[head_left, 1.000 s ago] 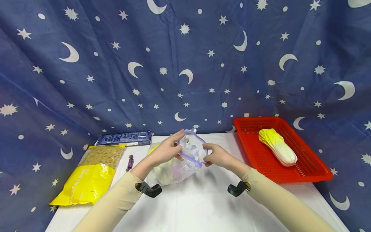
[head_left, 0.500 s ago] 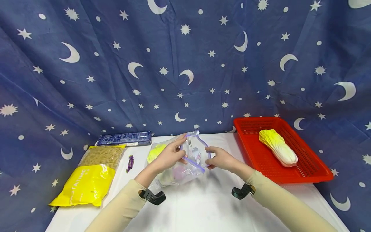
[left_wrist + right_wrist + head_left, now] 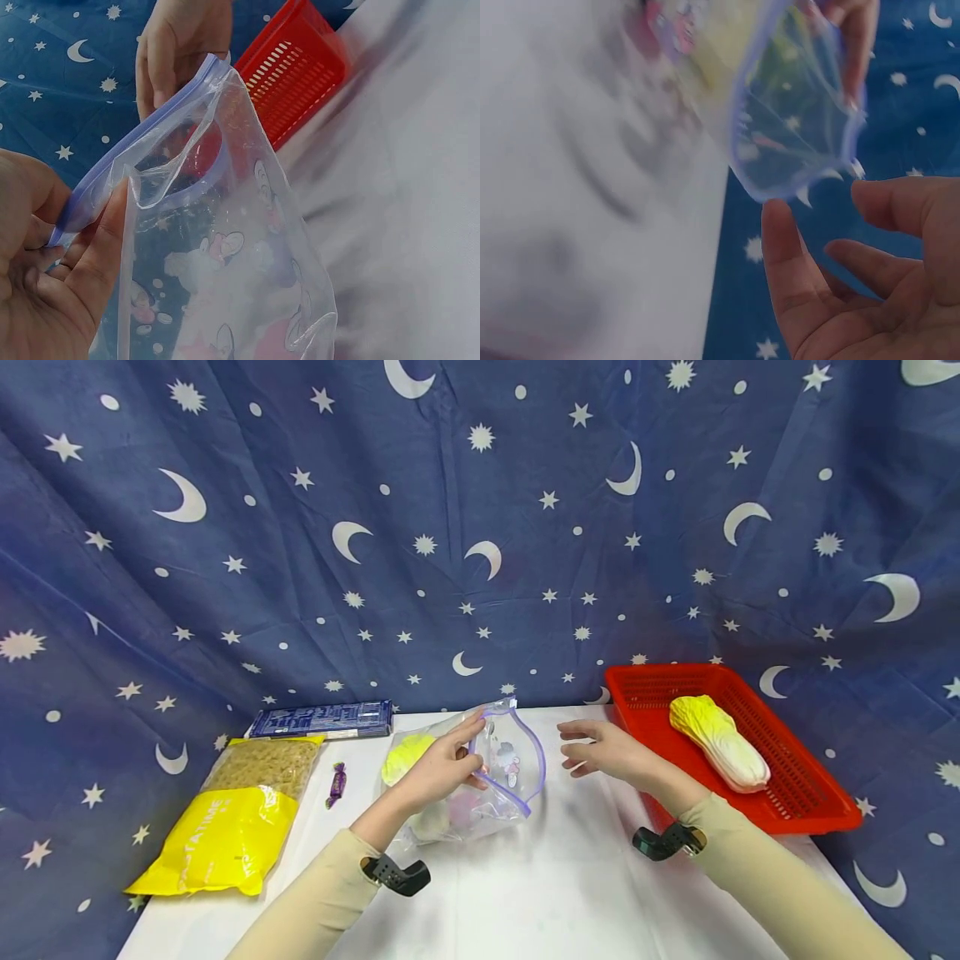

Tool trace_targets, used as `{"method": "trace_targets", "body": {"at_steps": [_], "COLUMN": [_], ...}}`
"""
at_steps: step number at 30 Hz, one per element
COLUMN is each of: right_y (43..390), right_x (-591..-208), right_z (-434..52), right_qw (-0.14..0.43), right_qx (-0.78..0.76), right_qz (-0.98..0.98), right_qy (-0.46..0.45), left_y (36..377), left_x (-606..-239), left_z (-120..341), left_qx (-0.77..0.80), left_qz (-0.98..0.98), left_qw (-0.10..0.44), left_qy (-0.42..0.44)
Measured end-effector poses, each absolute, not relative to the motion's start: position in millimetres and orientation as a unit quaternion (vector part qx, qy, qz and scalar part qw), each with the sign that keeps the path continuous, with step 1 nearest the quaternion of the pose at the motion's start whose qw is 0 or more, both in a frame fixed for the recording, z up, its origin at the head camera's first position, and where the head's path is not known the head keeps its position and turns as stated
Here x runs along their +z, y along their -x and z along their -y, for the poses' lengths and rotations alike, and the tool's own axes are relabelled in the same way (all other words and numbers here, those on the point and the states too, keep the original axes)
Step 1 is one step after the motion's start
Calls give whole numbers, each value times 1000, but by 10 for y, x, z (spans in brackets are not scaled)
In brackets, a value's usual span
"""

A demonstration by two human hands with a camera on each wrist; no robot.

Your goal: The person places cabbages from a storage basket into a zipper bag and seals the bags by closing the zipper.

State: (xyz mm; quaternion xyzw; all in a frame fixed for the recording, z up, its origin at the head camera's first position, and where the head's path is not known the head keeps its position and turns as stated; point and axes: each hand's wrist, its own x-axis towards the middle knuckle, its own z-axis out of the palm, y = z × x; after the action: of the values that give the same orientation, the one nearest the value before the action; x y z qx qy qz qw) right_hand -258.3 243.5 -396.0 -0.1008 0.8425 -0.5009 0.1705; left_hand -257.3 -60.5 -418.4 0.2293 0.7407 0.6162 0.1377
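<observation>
A clear zip bag (image 3: 504, 758) with a purple zip edge and cartoon prints lies towards the middle of the table, its mouth gaping to the right. My left hand (image 3: 442, 764) pinches the mouth's edge between thumb and fingers, as the left wrist view (image 3: 45, 262) also shows. Inside the bag a yellow-green shape (image 3: 407, 755) and a pink shape show through the plastic. My right hand (image 3: 611, 752) is apart from the bag, fingers loosely bent and holding nothing, between the bag mouth and the red basket (image 3: 637, 752). A Chinese cabbage (image 3: 722, 742) lies in that basket.
On the left lies a yellow pasta bag (image 3: 232, 827), with a purple-wrapped candy (image 3: 337, 785) beside it. Behind them a flat blue box (image 3: 322, 718) rests along the table's back edge. A blue star-and-moon curtain (image 3: 420, 568) hangs behind the white table (image 3: 525, 893).
My right hand has let go of the zip bag's edge and moved right, towards the basket. My left hand keeps its pinch, having shifted slightly right and down with the bag.
</observation>
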Motion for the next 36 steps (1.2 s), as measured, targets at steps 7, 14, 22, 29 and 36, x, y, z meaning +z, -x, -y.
{"method": "trace_targets", "body": {"at_steps": [7,14,22,29,36], "right_y": [2591,2642,2686,2735,2776], "right_x": [-3814,-3723,-3702,-3720,-3772], "right_z": [-2675,-2979,-3442,-3829,-4121], "right_qw": [144,97,41,50,63], "right_qx": [-517,-510,-406,-363,-308], "right_qz": [-838,-852,-912,-930,-949], "right_qy": [98,73,44,29,13], "left_y": [2580,2572,2557,2570,2571], "left_x": [-4205,-4200,-4193,-4204,-4212], "left_z": [606,611,619,615,609], "left_qx": [619,616,614,609,608], "left_qz": [-739,-741,-743,-746,-747], "left_qw": [140,141,143,142,144], "left_qy": [-227,-228,-225,-229,-227]}}
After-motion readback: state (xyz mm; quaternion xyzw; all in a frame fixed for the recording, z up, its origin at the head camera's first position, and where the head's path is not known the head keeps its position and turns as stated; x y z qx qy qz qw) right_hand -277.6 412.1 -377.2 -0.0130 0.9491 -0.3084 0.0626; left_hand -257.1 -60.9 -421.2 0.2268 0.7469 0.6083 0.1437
